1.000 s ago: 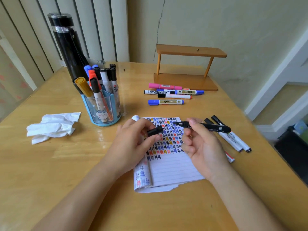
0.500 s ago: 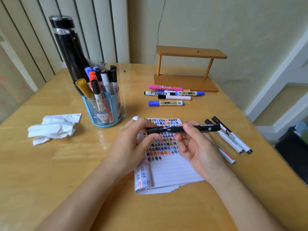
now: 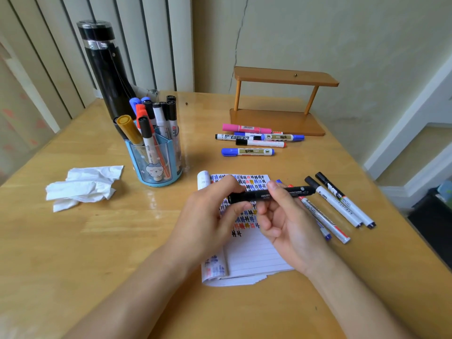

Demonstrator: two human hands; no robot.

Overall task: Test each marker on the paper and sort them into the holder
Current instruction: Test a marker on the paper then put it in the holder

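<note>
A black marker lies level above the lined paper, which is covered with coloured test marks. My left hand pinches the marker's cap end and my right hand grips its barrel; the cap is seated on the marker. The blue holder stands to the left with several markers upright in it. Several white-barrelled markers lie right of the paper. Another group of markers lies farther back, near the wooden stand.
A small wooden shelf stand sits at the back of the wooden table. A tall black bottle rises behind the holder. Crumpled white tissue lies at the left. The table's right edge drops off toward the floor.
One second ago the cap in my left hand was apart from the marker. The hands came together and the cap now sits on the marker's tip.
</note>
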